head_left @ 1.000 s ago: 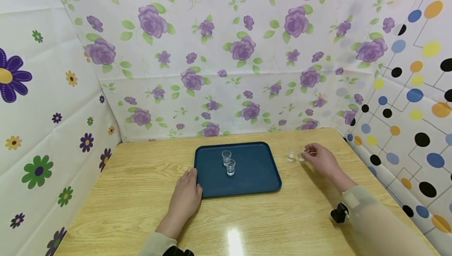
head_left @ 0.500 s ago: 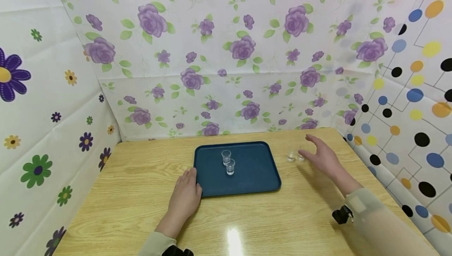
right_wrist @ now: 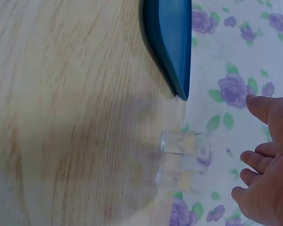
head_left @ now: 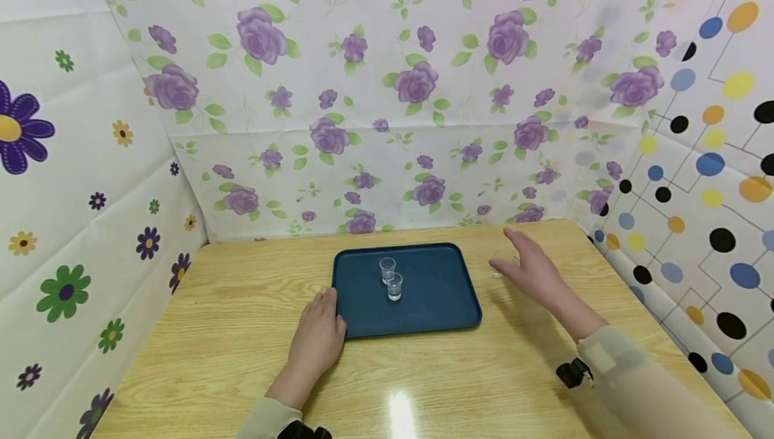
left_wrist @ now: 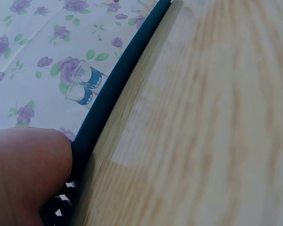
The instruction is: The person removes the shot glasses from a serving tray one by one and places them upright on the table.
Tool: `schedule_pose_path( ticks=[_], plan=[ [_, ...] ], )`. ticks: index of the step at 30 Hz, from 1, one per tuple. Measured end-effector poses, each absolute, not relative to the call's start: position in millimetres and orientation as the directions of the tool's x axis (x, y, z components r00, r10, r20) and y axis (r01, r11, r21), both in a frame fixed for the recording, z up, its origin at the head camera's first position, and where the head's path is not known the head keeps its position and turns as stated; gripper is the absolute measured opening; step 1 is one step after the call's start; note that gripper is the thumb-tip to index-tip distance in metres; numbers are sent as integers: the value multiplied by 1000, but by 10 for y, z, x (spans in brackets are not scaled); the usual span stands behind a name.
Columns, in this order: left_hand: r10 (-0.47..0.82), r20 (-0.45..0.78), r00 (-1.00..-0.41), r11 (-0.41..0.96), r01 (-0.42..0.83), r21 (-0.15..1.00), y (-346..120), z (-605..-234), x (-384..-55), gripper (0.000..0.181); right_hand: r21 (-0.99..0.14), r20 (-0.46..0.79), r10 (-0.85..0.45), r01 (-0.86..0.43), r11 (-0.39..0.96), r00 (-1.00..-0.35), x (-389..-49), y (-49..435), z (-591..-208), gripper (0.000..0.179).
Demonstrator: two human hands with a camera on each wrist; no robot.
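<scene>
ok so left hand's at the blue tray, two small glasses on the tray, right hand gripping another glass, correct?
Not the last part: the right hand grips no glass; the right wrist view shows its fingers apart from both glasses off the tray. The rest is right.

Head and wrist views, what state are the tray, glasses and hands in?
Tray, flat on the table
Rear tray glass, upright
Front tray glass, upright
Table glass nearest the tray, upright
Table glass farthest from it, upright
Left hand, touching the tray's edge
Right hand, holding nothing
</scene>
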State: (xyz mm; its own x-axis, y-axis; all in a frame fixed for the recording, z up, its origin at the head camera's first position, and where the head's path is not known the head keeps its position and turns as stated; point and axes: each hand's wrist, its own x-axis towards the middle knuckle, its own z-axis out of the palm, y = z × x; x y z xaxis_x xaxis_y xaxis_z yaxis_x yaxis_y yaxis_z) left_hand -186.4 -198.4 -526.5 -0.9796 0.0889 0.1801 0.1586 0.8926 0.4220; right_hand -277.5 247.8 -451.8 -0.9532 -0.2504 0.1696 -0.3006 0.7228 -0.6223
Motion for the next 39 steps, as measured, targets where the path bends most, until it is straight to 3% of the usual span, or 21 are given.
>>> schedule_pose_path(
  ticks=[15,39],
  plan=[
    [83,180,-980,891,154,427,-1967,-5253,-1850,58,-604,194,-321,-371,706,-927,-2775,2048,-4566,85],
    [87,188,-978,893,161,420,-1981,-5265,-1866,57,-638,126,-412,-392,663,-903,-2675,1329,-4613,88]
  ],
)
